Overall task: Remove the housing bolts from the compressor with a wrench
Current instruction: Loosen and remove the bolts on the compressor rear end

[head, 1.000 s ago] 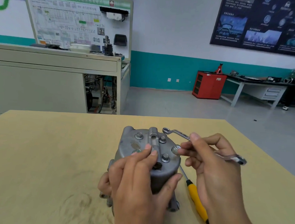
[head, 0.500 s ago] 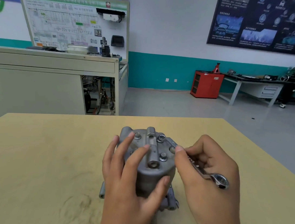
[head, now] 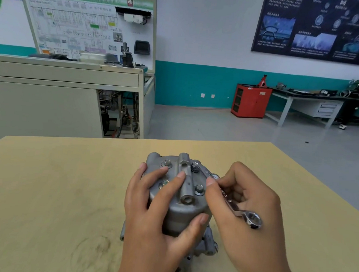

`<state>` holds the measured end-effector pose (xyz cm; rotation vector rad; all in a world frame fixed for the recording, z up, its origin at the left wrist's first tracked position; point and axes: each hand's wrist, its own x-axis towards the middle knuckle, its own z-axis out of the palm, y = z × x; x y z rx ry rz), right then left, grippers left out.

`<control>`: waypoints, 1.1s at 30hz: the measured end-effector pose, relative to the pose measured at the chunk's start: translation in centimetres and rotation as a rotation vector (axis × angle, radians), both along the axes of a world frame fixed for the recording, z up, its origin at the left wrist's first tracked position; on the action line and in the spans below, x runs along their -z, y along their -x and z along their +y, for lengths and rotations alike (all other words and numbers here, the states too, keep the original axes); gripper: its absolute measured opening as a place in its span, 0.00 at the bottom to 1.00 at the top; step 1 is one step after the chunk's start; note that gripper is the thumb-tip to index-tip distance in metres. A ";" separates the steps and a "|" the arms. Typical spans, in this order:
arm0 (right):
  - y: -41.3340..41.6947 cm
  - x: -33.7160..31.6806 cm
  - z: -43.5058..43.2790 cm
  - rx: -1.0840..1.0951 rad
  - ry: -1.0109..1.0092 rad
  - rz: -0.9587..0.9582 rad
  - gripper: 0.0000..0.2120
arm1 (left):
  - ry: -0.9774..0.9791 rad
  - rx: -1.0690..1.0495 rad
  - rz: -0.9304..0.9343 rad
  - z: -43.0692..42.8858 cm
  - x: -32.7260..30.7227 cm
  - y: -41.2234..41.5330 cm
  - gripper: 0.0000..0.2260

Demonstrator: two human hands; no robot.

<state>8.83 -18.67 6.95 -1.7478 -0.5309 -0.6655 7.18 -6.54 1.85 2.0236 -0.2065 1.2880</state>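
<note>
A grey metal compressor (head: 183, 210) stands upright on the tan table (head: 48, 191), its end cap facing up with several hex bolts. My left hand (head: 156, 215) grips the compressor, fingers spread over the cap and thumb round its near side. My right hand (head: 243, 212) grips a silver wrench (head: 231, 204) by the shank. The wrench's far end sits on the back right bolt (head: 194, 165); its ring end sticks out over my knuckles. Another bolt (head: 199, 189) shows near my right thumb, and one (head: 166, 163) at the back left.
The table's far edge (head: 153, 140) lies beyond the compressor and its right edge slants down toward me. Behind stand a beige training bench (head: 63, 98), a red cabinet (head: 251, 101) and a grey workbench (head: 311, 106).
My right hand brought the wrench down from above the cap and set its far end on the back right bolt. My left hand spread flatter over the cap. The yellow screwdriver is hidden now.
</note>
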 end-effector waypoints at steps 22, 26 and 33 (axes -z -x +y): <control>-12.9 -2.0 0.9 -0.471 -0.274 0.906 0.06 | -0.005 -0.023 -0.098 0.5 0.2 -0.8 0.23; -13.9 -3.5 4.2 -0.457 0.155 0.731 0.08 | -0.005 -0.035 -0.094 0.3 0.0 -0.8 0.23; -14.5 -2.9 3.8 -0.515 -0.095 0.709 0.12 | -0.024 -0.057 -0.094 0.3 -0.1 -0.7 0.23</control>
